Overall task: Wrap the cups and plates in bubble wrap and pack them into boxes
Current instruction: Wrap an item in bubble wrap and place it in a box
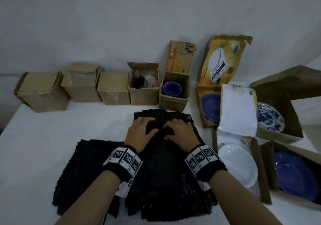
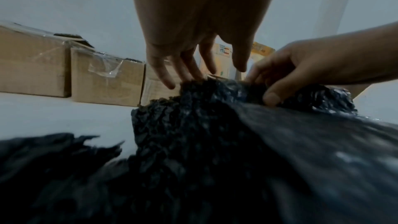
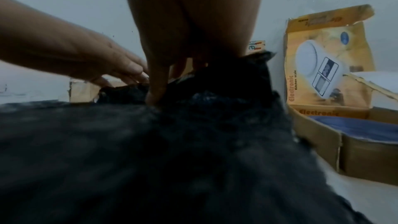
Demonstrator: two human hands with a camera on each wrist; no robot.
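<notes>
A bundle of black bubble wrap (image 1: pixel 161 118) lies at the middle of the white table (image 1: pixel 34 146); what it holds is hidden. My left hand (image 1: pixel 141 130) lies on its left top with fairly straight fingers (image 2: pixel 163 72) reaching over the far edge. My right hand (image 1: pixel 178 129) grips the right part of the wrap (image 3: pixel 226 101): its thumb (image 2: pixel 272 97) presses down and its fingers curl over a raised fold. More flat black bubble wrap sheets (image 1: pixel 90 164) spread under my wrists.
Three closed cardboard boxes (image 1: pixel 43 91) stand along the back left. Beside them, open boxes hold a wrapped item (image 1: pixel 144 84) and a blue cup (image 1: pixel 172 88). At right, open boxes hold blue plates (image 1: pixel 211 108), a white plate (image 1: pixel 238 165) and a patterned plate (image 1: pixel 269 118).
</notes>
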